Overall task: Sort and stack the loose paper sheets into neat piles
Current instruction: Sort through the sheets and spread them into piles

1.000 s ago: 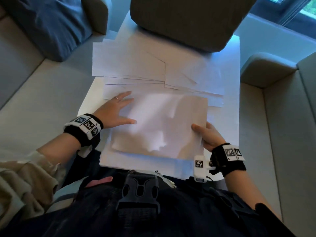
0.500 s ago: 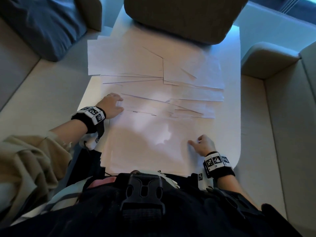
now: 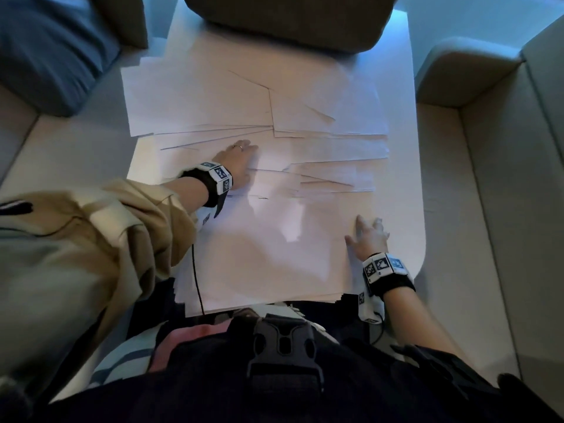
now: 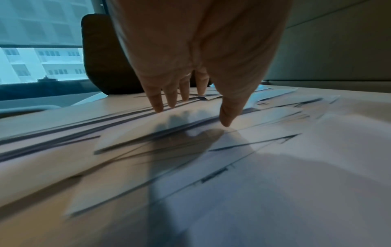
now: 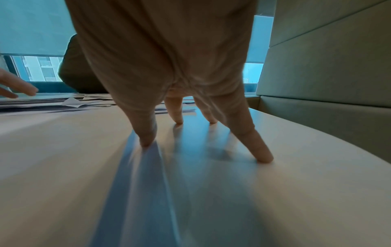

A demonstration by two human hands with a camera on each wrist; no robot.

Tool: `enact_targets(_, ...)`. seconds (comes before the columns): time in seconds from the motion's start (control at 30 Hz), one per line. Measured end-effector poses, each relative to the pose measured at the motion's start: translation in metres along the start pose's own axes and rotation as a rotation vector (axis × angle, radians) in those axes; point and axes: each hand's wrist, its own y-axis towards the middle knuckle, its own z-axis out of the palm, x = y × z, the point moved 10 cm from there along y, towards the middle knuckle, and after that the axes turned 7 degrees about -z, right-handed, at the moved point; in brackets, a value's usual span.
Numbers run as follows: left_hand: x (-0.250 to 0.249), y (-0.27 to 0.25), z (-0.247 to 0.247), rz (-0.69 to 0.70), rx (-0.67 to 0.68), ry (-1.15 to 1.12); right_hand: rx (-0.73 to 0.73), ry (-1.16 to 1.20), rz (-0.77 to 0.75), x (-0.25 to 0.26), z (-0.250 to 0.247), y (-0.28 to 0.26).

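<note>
A stacked pile of white sheets (image 3: 274, 254) lies at the near edge of the white table (image 3: 409, 209), against my body. Beyond it, several loose white sheets (image 3: 213, 99) overlap across the middle and far part of the table. My left hand (image 3: 241, 160) reaches over the loose sheets with straight fingers (image 4: 157, 107) touching the paper. At the pile's right edge my right hand (image 3: 367, 235) rests with spread fingertips (image 5: 263, 157) pressing down on the surface. Neither hand holds a sheet.
A dark chair back (image 3: 290, 19) stands at the table's far end. Grey sofa seats (image 3: 503, 178) flank the table on both sides, with a blue cushion (image 3: 52, 47) at the far left. Some loose sheets overhang the table's left edge.
The sheet both hands held a second ago now lies on the near pile. My left hand has moved forward onto the loose sheets. My right hand has let go and rests at the pile's right edge.
</note>
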Motion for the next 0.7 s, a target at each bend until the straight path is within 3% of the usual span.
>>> enact_targets(0.2,0.002,0.013,0.0,-0.035,-0.02,0.017,-0.025,0.027,-0.026,-0.001,0.002,-0.002)
enact_targets(0.37,-0.004,0.013,-0.006,0.031,-0.005,0.002,-0.018,0.039,-0.02,-0.003,0.006,-0.001)
enact_targets(0.53,0.004,0.002,-0.035,-0.028,-0.185,-0.179,-0.008,0.056,0.004,-0.003,0.006,-0.003)
enact_targets(0.6,0.0,-0.003,-0.043,0.027,-0.245,-0.244,0.004,0.069,0.019,-0.004,0.008,-0.003)
enact_targets(0.7,-0.015,-0.008,-0.046,0.088,-0.24,-0.113,0.014,0.07,0.026,-0.006,0.011,-0.001)
